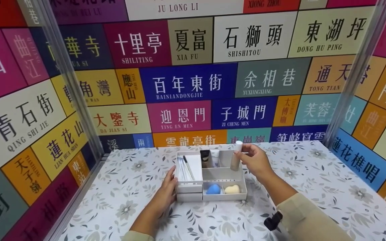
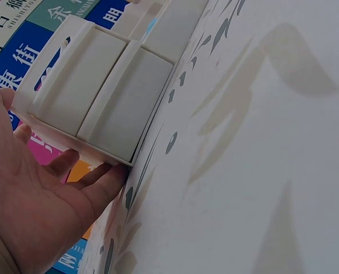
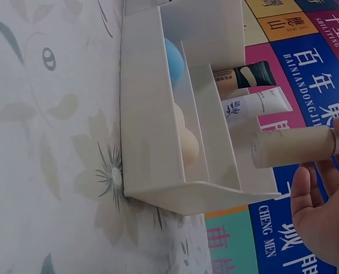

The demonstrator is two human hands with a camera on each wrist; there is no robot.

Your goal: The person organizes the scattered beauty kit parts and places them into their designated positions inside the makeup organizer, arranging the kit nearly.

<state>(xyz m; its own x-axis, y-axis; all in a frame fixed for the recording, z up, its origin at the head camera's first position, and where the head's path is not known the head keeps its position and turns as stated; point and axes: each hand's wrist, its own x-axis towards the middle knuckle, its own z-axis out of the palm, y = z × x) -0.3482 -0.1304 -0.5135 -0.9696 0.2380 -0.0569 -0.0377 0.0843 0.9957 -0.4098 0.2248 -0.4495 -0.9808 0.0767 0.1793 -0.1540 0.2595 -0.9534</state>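
My right hand [image 1: 257, 160] pinches a beige cosmetic bottle [image 1: 235, 162] by its white cap. The bottle [image 3: 295, 146] hangs over the back right compartment of a white desktop organizer [image 1: 189, 196]. Beside it in that compartment stand a dark-capped tube [image 1: 205, 158] and a white tube [image 1: 214, 158]. My left hand [image 1: 165, 187] rests against the organizer's left side; in the left wrist view its fingers [image 2: 104, 188] touch the lower side, without curling round it. A blue makeup sponge [image 1: 213, 189] and a cream one [image 1: 232, 189] lie in the front right compartment.
Cotton swabs [image 1: 182, 169] and a dark, thin stick [image 1: 188, 165] lie in the organizer's left top tray, above two drawers [image 2: 126, 103]. A leaf-patterned cloth [image 1: 129, 211] covers the table. Sign-printed walls [image 1: 193, 83] and clear upright posts [image 1: 69, 73] stand around it.
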